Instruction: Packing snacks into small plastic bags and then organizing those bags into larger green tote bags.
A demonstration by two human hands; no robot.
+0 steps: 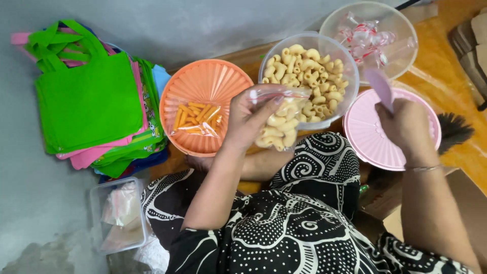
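My left hand (247,122) grips a small clear plastic bag (282,119) partly filled with pale curved crackers, held just in front of a clear bowl (343,57) full of the same crackers. My right hand (406,127) holds a pale purple scoop (379,87) upright over a pink lid (368,137). An orange lid (203,81) to the left carries a small sealed bag of orange stick snacks (197,119).
A second clear bowl (401,23) at the back holds red-and-white wrapped pieces. Green and pink fabric bags (86,99) are stacked at the left. A clear box (119,215) with plastic bags sits near my knee. A dark brush (454,129) lies at the right.
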